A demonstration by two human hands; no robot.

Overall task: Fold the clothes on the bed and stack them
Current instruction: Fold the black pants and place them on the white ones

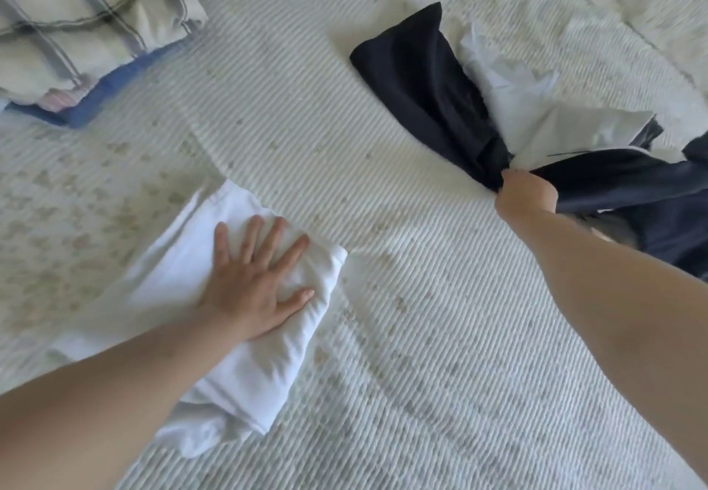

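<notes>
**Soft cloth, one piece pinned and one bunched**

Because everything you handle is thin fabric, expect it to be light and limp: it will sag, crease and slide on itself, so a hem or a corner is likely the best place to take hold, with the flat of the palm to smooth it.

Your left hand lies flat with fingers spread, pressing the folded white garment onto the bed near you. It grips nothing.

Your right hand is closed round a gathered bunch of the dark garment, out to your right. The fingers are hidden behind the fist. Held at one bunched point like this, the cloth will probably trail and twist, so you would do well to find an edge before spreading it. A pale garment lies tangled against the dark one; it may drag along.

The stack of folded pieces sits at the far left, well apart from both hands.
</notes>
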